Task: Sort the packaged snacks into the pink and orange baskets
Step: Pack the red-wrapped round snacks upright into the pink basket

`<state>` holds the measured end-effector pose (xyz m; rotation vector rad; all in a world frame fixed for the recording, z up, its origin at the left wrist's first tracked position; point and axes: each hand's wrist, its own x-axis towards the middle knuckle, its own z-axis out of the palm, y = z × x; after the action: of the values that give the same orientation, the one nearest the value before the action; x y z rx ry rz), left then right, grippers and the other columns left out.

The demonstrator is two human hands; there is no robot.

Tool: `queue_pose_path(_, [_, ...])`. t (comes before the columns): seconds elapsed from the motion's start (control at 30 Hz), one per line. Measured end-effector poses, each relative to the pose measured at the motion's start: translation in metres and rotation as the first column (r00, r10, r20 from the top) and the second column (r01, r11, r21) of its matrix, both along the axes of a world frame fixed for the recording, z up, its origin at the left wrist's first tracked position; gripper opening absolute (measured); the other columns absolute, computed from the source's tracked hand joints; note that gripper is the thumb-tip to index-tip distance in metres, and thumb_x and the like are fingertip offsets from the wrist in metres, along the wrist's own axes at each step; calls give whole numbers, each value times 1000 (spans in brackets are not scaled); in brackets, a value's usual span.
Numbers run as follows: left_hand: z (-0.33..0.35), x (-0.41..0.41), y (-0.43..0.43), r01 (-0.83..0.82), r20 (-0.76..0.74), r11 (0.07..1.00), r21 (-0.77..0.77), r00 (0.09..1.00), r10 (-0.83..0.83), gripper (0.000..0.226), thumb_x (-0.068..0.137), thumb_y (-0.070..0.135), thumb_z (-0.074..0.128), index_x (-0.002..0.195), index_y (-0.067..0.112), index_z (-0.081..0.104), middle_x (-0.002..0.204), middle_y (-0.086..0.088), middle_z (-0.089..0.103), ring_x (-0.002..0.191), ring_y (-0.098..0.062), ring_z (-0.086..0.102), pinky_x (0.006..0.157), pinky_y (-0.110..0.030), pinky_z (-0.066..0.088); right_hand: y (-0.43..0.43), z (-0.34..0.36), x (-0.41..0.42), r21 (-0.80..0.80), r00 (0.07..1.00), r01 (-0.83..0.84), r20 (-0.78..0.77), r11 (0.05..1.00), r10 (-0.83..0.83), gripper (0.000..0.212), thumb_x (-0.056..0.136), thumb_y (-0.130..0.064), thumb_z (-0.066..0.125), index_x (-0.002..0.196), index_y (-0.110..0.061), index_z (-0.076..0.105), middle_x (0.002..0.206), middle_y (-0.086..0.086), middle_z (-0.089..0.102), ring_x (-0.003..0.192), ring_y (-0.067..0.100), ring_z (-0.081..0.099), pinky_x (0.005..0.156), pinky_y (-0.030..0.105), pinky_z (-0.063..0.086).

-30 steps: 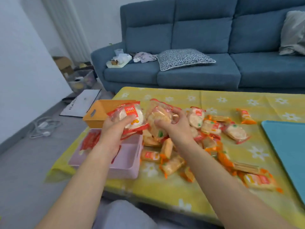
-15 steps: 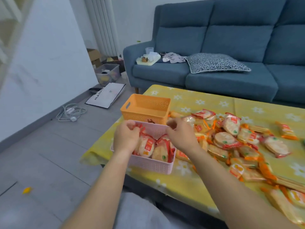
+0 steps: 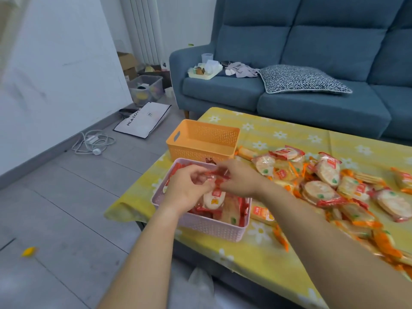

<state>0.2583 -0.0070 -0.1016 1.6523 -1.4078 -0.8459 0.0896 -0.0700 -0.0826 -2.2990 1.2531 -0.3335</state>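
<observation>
A yellow-clothed table (image 3: 287,132) is carrying everything. An orange basket (image 3: 201,150) is sitting at its left end, a pink basket (image 3: 211,228) is standing just in front, and snack packets (image 3: 323,190) are lying heaped to their right.

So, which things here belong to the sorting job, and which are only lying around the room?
Belong to the job: pink basket, orange basket, snack packet held by the left hand and right hand, loose snack pile on the table.

Just lying about: sofa, patterned cushion, tray on the sofa, white bag, cable, clear box on the floor.
</observation>
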Motion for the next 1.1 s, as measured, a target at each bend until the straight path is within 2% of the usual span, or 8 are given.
queue_pose_path(0.1, [4,6,-5,-73,-140,996,-43,988,66,19,98,24,61,88,27,77,89,11,76,91,-16,72,80,-34,58,-9,17,-18,51,989,77,126,996,-83,14,81,-12,72,87,-22,63,94,-6,68,80,12,65,67,29,53])
queue_pose_path(0.3, [-17,21,-12,-21,256,984,179,966,-26,29,85,21,80,111,24,67,105,7,69,100,-15,66,91,-34,53,-25,24,-26,-5,967,180,183,984,-176,14,84,-10,70,81,-23,64,87,-6,68,85,15,66,71,33,57])
queue_pose_path(0.43, [-20,14,-11,-101,482,978,180,876,2,33,80,23,79,102,34,57,108,6,62,96,-21,63,88,-44,53,-32,22,-20,-135,953,263,193,955,-235,19,86,-11,66,79,-28,62,87,-9,67,86,12,64,67,28,53])
queue_pose_path(0.67, [-14,-2,-11,-143,620,983,119,784,39,34,81,64,69,104,38,68,114,5,53,108,-22,56,83,-40,52,-34,20,-12,-302,948,317,108,899,-298,12,86,-19,64,87,-30,66,90,-13,66,89,13,63,68,36,58])
queue_pose_path(0.8, [-5,4,-8,-171,384,985,36,912,144,17,80,44,73,82,31,63,98,7,65,84,-19,65,73,-40,55,-33,29,-19,-238,885,433,295,870,-360,14,83,-16,64,82,-29,66,84,-14,66,82,11,63,66,34,55])
queue_pose_path(0.9, [9,20,3,-396,110,914,-91,908,404,16,85,35,67,85,22,57,82,7,64,78,-20,60,68,-38,42,-32,36,-25,-208,846,465,391,860,-363,13,83,-14,66,80,-26,64,81,-14,65,82,11,64,66,34,55])
queue_pose_path(1.0, [14,31,12,-555,-40,821,-133,831,555,16,88,29,62,93,17,54,83,3,60,81,-23,56,66,-35,34,-29,31,-17,-193,927,317,270,929,-260,13,83,-13,67,80,-26,66,83,-13,66,85,9,63,69,32,56])
queue_pose_path(1.1, [11,31,13,-565,-70,821,-85,825,560,15,89,29,61,97,19,53,86,2,61,77,-12,56,59,-30,36,-25,11,4,-403,983,178,21,898,-185,12,83,-18,61,83,-30,66,87,-14,66,92,13,59,72,37,56])
